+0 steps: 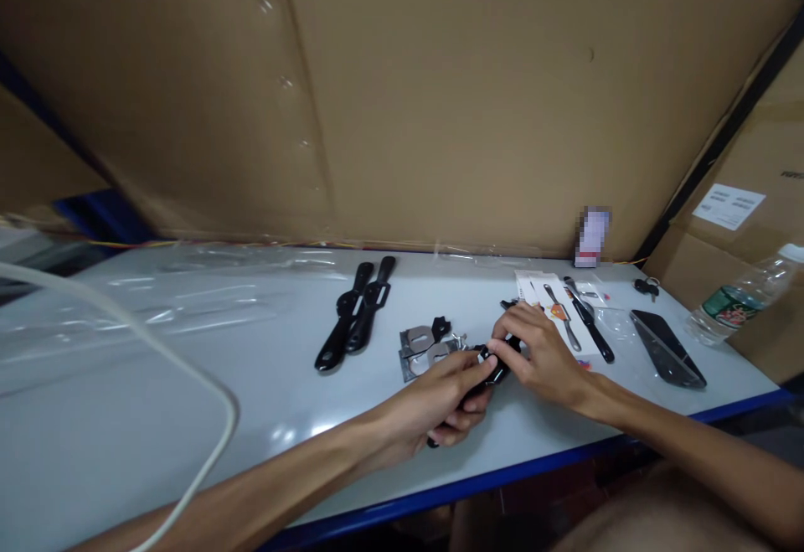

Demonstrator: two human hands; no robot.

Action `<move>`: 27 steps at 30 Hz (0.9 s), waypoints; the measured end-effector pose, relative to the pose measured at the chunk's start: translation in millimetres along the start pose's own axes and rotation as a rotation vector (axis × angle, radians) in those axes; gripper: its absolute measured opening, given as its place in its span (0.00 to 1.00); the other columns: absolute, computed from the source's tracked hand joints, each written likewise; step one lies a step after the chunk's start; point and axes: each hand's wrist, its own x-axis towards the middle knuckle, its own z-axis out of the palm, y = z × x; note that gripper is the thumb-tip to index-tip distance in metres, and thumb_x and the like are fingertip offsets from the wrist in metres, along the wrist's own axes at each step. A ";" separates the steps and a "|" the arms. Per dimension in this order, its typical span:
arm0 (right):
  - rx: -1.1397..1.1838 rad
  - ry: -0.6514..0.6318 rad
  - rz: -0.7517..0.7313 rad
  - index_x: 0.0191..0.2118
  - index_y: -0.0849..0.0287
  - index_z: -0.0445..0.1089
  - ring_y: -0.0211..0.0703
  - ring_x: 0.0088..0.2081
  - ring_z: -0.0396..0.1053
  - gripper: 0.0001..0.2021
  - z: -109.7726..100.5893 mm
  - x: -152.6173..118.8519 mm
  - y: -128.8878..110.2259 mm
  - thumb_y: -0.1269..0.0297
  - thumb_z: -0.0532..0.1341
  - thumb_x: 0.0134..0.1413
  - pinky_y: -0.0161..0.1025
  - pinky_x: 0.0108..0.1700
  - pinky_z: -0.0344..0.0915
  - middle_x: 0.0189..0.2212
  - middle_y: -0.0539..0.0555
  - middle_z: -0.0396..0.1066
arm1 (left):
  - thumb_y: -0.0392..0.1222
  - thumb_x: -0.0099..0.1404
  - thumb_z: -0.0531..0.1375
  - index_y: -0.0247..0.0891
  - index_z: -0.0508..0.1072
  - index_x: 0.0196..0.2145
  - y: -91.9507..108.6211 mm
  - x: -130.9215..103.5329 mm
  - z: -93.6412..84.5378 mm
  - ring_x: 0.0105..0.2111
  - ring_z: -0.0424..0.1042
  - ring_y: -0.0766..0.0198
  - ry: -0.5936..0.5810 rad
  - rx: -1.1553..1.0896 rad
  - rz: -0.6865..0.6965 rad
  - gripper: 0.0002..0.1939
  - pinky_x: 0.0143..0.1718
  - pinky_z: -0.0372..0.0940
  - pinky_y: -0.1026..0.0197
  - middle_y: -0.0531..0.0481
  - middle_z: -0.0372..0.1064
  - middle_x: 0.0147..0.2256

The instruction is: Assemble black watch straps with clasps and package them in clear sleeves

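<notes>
My left hand (449,393) is wrapped around a black spokeshave (496,372) above the front part of the table. The fingers of my right hand (533,351) are closed on the middle of the same spokeshave; any small part under their tips is hidden. Just behind my left hand lie flat metal blades (418,343), a black cap piece (441,327) and several small screws (461,341). Two more black spokeshave bodies (342,317) rest side by side further left. Right of my hands, another black spokeshave (590,322) lies along a printed box (559,313).
A dark phone (669,349) and a water bottle (734,305) are at the right, with keys (646,286) behind. Clear plastic film (219,276) covers the table's left back. A white cable (213,376) hangs across the left foreground. Cardboard (440,100) walls the back.
</notes>
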 end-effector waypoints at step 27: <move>0.140 -0.159 -0.097 0.44 0.59 0.74 0.43 0.43 0.69 0.09 -22.0 5.0 7.0 0.67 0.67 0.58 0.43 0.48 0.64 0.39 0.54 0.76 | 0.72 0.52 0.62 0.42 0.59 0.32 2.1 1.7 0.1 0.15 0.37 0.76 0.120 0.054 -0.087 0.31 0.15 0.30 0.69 0.63 0.48 0.17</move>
